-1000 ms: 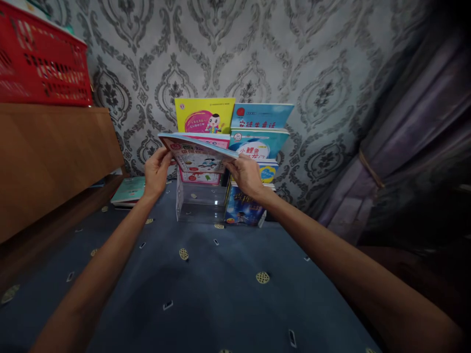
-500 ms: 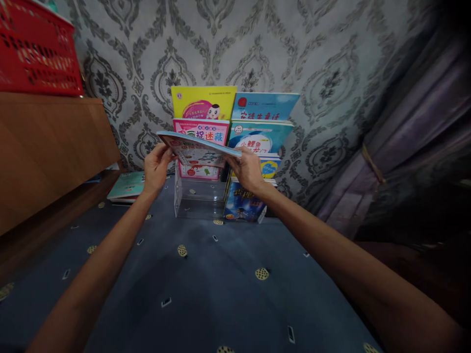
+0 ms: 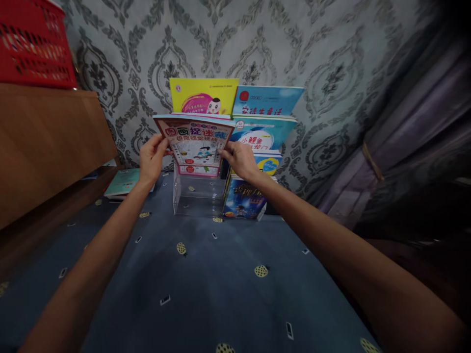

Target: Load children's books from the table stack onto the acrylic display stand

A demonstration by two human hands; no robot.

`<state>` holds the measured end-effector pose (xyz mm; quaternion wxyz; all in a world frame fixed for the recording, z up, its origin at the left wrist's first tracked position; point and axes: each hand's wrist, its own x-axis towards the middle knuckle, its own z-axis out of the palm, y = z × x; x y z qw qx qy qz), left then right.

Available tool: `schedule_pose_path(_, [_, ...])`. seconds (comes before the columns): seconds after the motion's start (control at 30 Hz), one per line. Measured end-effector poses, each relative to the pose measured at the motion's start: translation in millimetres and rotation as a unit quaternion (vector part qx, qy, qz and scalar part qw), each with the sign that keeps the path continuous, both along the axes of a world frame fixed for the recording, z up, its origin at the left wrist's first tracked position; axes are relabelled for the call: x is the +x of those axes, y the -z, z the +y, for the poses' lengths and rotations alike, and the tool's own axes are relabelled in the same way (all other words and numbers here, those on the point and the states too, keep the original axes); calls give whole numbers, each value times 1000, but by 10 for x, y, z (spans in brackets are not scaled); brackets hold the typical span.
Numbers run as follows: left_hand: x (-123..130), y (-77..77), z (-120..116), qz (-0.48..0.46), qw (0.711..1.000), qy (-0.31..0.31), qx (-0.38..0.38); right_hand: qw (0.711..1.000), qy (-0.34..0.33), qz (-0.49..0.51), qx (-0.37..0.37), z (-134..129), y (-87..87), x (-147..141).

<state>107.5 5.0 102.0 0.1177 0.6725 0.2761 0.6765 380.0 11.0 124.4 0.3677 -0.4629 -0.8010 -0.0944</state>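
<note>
A thin brown-bordered picture book [image 3: 196, 142] is held between my two hands, its cover facing me and its top edge leaning toward me. My left hand [image 3: 151, 156] pinches its left edge, and my right hand [image 3: 241, 159] grips its right edge. It stands in front of a pink book [image 3: 200, 170] in the left column of a clear acrylic book rack [image 3: 198, 196]. Behind rises a yellow book [image 3: 204, 95]. The right column bears a blue book [image 3: 270, 100], a teal book [image 3: 263, 132] and a dark blue book [image 3: 245, 198] at the front.
Left of the rack lies a small stack of books [image 3: 123, 182] beside a wooden cabinet [image 3: 55, 147], with a red plastic basket [image 3: 35, 46] on top. A dark blue patterned cloth [image 3: 221, 274] covers the surface. A tied curtain [image 3: 382, 137] hangs at right.
The brown-bordered book has tipped from nearly flat to more upright, so its cover now shows and hides most of the pink book. Both hands still hold its edges.
</note>
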Motion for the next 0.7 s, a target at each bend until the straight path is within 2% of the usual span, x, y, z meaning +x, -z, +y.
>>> schedule_pose_path(0.17, [26,2,97,7,1000,-8,-8,1000,9,12,-9,3,10,-14])
schedule_pose_path(0.47, [144,-3,214,25,999,-35,-19,993,20,100,55,93,75,12])
schedule_pose_path(0.57, [135,32,261,52,995,-84,-29,994,28,95,56,109,73,11])
schedule_pose_path(0.7, [101,43,249,129,971,-200,-22,995,42,76,50,94,62,-15])
